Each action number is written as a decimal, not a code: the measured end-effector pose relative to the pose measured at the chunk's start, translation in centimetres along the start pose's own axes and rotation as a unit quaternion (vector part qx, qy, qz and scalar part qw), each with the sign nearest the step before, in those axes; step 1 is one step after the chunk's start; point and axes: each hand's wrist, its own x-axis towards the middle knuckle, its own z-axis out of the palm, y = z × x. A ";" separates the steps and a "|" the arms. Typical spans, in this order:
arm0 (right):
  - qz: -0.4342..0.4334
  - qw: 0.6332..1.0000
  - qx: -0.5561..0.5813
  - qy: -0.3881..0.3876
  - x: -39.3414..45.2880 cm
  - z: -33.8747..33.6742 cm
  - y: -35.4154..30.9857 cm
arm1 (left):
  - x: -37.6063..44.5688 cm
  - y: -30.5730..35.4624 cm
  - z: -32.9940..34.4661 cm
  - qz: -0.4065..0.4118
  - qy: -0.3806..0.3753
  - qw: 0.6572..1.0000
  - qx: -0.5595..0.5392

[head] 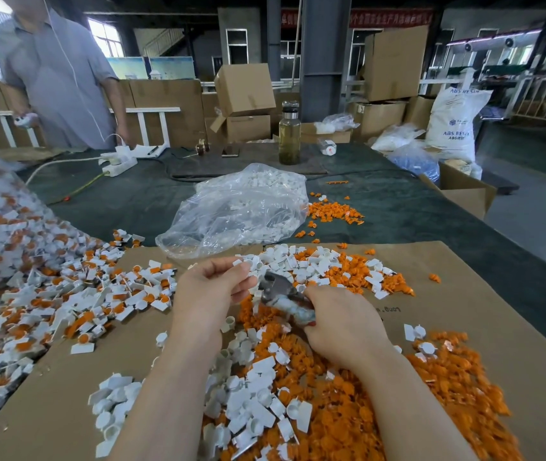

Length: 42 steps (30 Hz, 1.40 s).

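Bench assembly of small plastic parts on a cardboard sheet (471, 294) laid over the tabletop (125, 201). We see the left hand (211, 287) raised just above the loose pile of white caps and orange plugs (341, 400), its curled fingers (243, 272) pinching a white cap (238, 262). The right hand (341, 324) grips a grey, blurred tool (280, 289), whose head lies just beside that cap. We judge a cap is being offered to the tool. The next move calls for seating it squarely before pressing.
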 end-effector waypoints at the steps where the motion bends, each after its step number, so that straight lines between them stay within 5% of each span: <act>1: 0.015 1.000 0.020 0.016 0.1 -0.1 0.0 | 0.0 -0.1 0.1 -0.005 0.000 1.000 -0.007; 5: 0.065 0.976 0.183 0.103 0.4 -0.4 -0.1 | -0.3 -0.4 0.7 -0.016 -0.012 0.999 -0.030; 11: 0.066 0.880 0.432 0.188 0.2 -1.3 -0.8 | -1.4 -0.9 2.2 0.000 -0.058 0.998 -0.024; 24: 0.078 0.905 0.342 0.239 0.3 -0.4 -1.4 | -2.5 -0.6 3.4 0.033 -0.081 0.996 -0.031; 42: 0.081 0.907 0.330 0.247 0.1 -0.6 -2.0 | -3.1 -0.8 3.7 0.195 -0.010 0.970 0.147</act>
